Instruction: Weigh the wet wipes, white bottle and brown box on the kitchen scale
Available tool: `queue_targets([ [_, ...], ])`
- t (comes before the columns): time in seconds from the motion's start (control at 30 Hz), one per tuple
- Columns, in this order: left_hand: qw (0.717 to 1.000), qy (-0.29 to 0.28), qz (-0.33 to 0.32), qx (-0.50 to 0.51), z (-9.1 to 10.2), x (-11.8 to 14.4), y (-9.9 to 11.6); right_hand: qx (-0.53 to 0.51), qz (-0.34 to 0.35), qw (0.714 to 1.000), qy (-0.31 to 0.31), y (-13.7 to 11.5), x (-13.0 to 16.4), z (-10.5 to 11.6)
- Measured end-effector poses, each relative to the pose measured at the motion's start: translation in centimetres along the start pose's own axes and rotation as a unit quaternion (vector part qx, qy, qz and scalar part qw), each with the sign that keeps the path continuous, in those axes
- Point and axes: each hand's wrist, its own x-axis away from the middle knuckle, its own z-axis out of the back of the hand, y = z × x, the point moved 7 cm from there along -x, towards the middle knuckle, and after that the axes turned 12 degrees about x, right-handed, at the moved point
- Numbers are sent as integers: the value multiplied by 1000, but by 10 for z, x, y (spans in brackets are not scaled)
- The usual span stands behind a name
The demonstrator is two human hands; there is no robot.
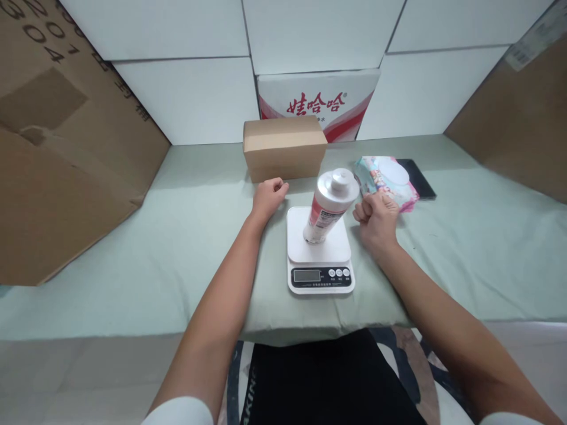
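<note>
Head cam looking down at my bench: the white bottle is standing upright on the kitchen scale, dead centre, and I'm touching nothing. Left hand is curled into a loose fist at about 10 o'clock from the scale, right hand clenched empty at 3 o'clock, just beside the platform. Looks like the weighing step to me, hands off so the display can settle. Next move probably needs a clean grab round the bottle's body without knocking the scale. Cardboard box sits at 12 o'clock, wipes pack at 2.
</note>
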Motion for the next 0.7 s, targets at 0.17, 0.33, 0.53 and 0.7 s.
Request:
queue_targets([
  [0.17,1000,-3,-3,-4,0,0,0,-17,-58,998,17,13,-3,3],
  [0.33,1000,-3,-6,7,0,1,1,-15,-64,997,27,15,-5,6],
  [0.53,1000,-4,-2,1,0,1,1,-13,-59,998,24,15,-3,4],
  [0.7,1000,-2,-3,2,0,1,1,-15,-53,998,16,13,-3,3],
])
